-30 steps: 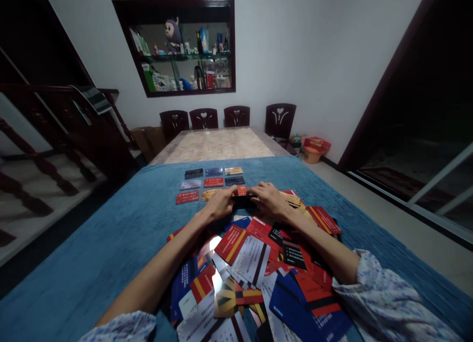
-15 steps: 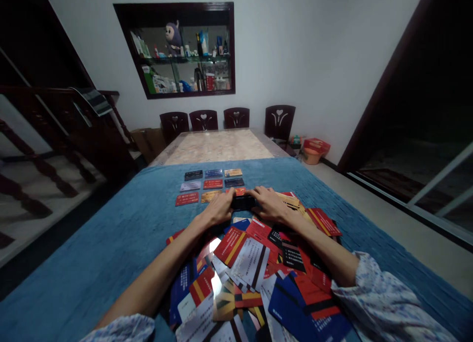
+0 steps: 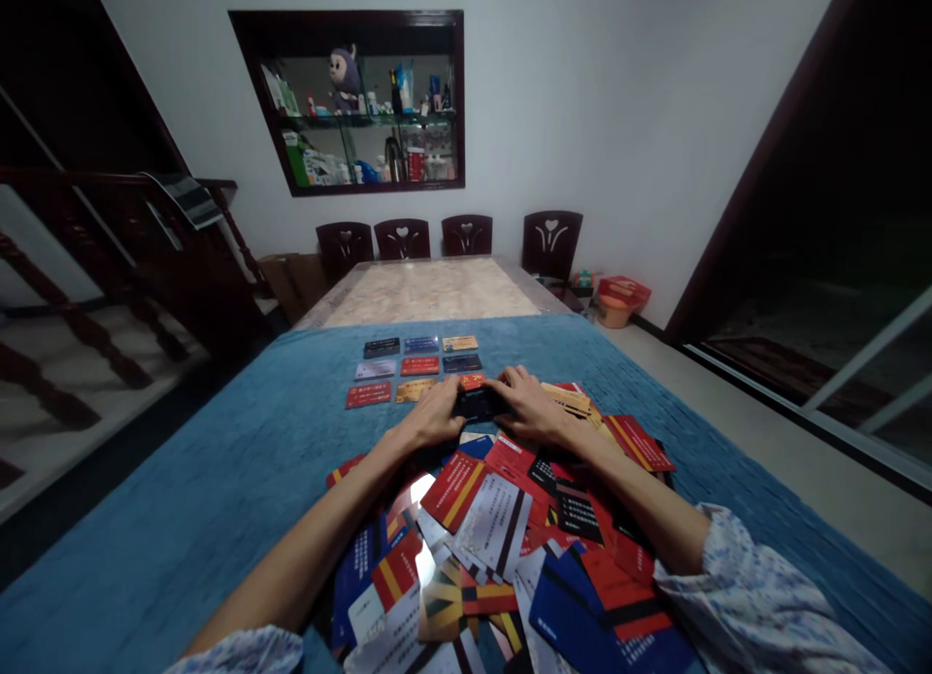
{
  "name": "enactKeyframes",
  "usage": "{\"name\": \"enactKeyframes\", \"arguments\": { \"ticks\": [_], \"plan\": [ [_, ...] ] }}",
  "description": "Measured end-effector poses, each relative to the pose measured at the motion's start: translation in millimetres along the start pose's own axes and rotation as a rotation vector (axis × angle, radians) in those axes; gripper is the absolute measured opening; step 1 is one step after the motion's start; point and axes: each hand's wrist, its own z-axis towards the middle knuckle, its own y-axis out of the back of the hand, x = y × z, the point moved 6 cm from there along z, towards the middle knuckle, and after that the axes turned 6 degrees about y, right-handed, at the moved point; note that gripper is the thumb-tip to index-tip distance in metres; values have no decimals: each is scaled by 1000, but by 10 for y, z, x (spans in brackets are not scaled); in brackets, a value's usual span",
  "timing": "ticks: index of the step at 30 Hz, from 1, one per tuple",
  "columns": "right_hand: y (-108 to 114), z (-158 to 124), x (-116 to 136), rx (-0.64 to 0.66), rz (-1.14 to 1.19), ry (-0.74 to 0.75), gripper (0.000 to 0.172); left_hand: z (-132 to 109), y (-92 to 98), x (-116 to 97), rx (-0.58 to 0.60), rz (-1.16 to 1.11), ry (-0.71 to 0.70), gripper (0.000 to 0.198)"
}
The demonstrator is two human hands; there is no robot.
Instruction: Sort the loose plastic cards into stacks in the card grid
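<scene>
Between my two hands is a black card or stack of cards, gripped at its left end by my left hand and at its right end by my right hand. Just beyond it lies a red card, partly covered. Rows of cards lie on the blue cloth, among them a red one, a black one and a gold one beside my left hand. Under my forearms spreads a large loose pile of cards in red, blue, white and black.
A blue cloth covers the near part of the table; the marbled tabletop shows beyond. Gold cards and a red striped card lie right of my right hand. Dark chairs stand at the far end.
The black card has tilted, so more of its face shows between my hands. My hands stay at nearly the same place.
</scene>
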Motion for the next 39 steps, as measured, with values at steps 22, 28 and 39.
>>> {"name": "enactKeyframes", "arguments": {
  "ticks": [22,28,39],
  "plan": [
    [139,127,-14,67,-84,55,50,-39,208,6,-20,191,-69,38],
    [191,357,-93,117,-115,60,50,107,307,92,-49,224,-68,34],
    [157,851,-330,195,-159,-11,40,572,429,245,33,390,37,33]
  ]
}}
